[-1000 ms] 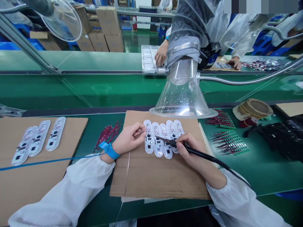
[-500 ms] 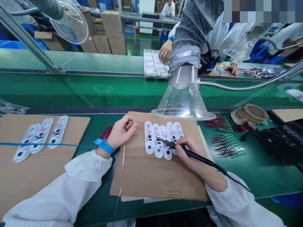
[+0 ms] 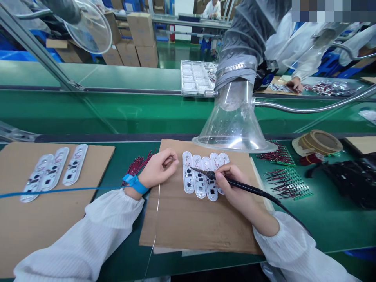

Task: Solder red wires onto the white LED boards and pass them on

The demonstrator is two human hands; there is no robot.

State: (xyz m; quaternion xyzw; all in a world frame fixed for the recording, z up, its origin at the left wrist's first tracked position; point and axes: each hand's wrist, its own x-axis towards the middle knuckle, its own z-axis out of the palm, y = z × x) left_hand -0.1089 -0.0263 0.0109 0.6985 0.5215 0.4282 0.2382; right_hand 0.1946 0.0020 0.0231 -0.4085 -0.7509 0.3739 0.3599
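Observation:
My right hand [image 3: 233,182] is closed round the black handle of a soldering iron [image 3: 243,186]. Its tip points left over a row of several white oval circuit boards [image 3: 188,176] lying side by side on brown cardboard [image 3: 188,223]. Whether the tip touches a board I cannot tell. Left of the row, my left hand [image 3: 160,166] pinches thin solder wire [image 3: 156,219], whose length trails down past the cardboard's lower edge. A blue wrist strap [image 3: 135,183] circles the left wrist. Red wires [image 3: 136,164] lie partly behind that hand.
A clear fume hood [image 3: 235,129] hangs just beyond the boards. Another cardboard sheet [image 3: 58,223] at left bears 3 boards [image 3: 75,164]. To the right lie green boards with wires [image 3: 289,182], a tape roll [image 3: 319,141] and a black bundle [image 3: 349,176]. A co-worker's hand [image 3: 295,84] is across the bench.
The iron's tip has shifted left to the leftmost board of the row. My left hand has moved slightly right and down with the solder. A co-worker's hand has left the clear compartment tray.

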